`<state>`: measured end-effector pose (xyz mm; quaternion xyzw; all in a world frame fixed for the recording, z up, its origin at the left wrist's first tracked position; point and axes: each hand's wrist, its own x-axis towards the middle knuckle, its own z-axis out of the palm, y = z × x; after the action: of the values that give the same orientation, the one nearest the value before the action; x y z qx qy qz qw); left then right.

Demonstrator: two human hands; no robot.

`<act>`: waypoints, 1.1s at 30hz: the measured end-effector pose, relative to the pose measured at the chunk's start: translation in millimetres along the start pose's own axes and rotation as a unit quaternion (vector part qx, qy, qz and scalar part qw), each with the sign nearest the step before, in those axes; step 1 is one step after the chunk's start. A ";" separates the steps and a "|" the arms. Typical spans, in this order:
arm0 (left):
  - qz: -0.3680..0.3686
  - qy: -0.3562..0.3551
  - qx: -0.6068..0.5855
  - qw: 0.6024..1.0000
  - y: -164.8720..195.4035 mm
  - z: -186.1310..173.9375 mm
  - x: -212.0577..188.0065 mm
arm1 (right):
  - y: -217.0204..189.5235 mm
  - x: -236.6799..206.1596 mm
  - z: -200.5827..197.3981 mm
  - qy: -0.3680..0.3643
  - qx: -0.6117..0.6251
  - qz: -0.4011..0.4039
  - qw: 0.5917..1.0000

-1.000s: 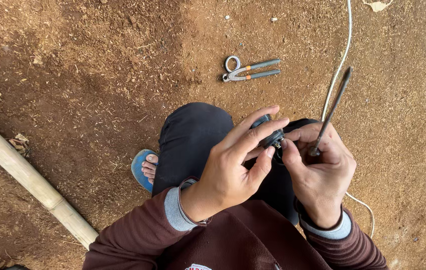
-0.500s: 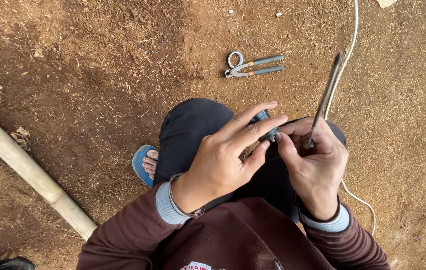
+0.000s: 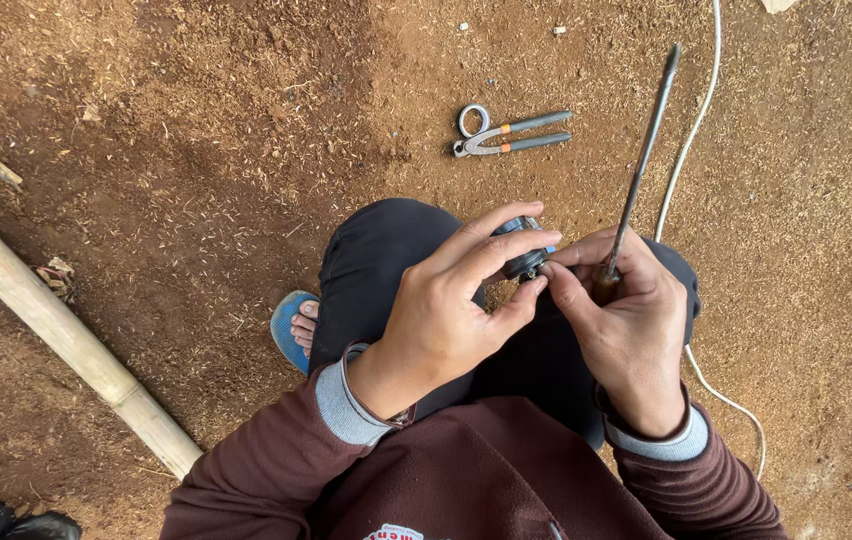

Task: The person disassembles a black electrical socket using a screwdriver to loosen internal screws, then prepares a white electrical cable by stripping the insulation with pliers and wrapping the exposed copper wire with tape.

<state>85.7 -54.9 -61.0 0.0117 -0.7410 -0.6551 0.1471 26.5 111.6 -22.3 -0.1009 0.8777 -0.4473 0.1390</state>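
Note:
I am squatting over reddish dirt with both hands above my knees. My left hand [image 3: 446, 315] pinches a small round dark part [image 3: 524, 262] with a bluish edge between thumb and fingers. My right hand [image 3: 626, 325] touches the same part with thumb and forefinger while gripping a long thin screwdriver [image 3: 638, 170] whose shaft points up and away. Most of the small part is hidden by my fingers.
Pincers with grey and orange handles [image 3: 506, 132] lie on the ground ahead of my knees. A white cable [image 3: 688, 150] runs down the right side. A bamboo pole [image 3: 56, 330] lies diagonally at left. My foot in a blue sandal [image 3: 294, 328] shows beside my dark trousers.
The screwdriver shaft has swung more upright and my hands have drawn slightly closer around the small part. The view shifted a little.

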 end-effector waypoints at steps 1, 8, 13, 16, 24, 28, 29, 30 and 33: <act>-0.001 -0.001 0.001 1.000 -0.1 0.4 0.3 | -2.7 0.7 -0.4 -0.004 0.014 0.007 1.000; -0.003 0.000 0.007 1.000 -1.9 1.2 1.1 | -30.3 -33.8 -37.8 0.027 0.000 0.060 0.998; -0.023 -0.005 0.001 1.000 -7.2 1.2 5.1 | -19.0 -66.2 -81.0 0.026 -0.241 -0.028 0.970; -0.025 -0.005 -0.014 1.000 -8.8 2.1 7.7 | -5.6 -84.5 -89.7 0.030 -0.264 0.043 0.963; -0.066 -0.017 -0.066 0.995 -11.0 6.4 11.1 | 16.5 -109.1 -88.5 0.029 -0.261 -0.012 0.965; -0.073 -0.015 -0.048 0.996 -11.1 7.5 10.9 | 17.9 -107.3 -85.6 0.032 -0.251 0.007 0.968; -0.071 -0.014 -0.051 0.996 -10.9 7.5 11.0 | 17.0 -106.7 -85.6 0.031 -0.251 0.007 0.967; -0.068 -0.012 -0.052 0.996 -10.9 7.2 11.3 | 16.4 -105.5 -85.6 0.030 -0.250 0.006 0.968; -0.075 -0.014 -0.054 0.996 -10.0 5.7 11.6 | 15.7 -102.5 -82.9 0.034 -0.249 0.005 0.968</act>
<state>71.6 -53.2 -68.9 0.0505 -0.7032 -0.7037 0.0874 94.4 214.4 27.2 -0.1128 0.9660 -0.2176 0.0820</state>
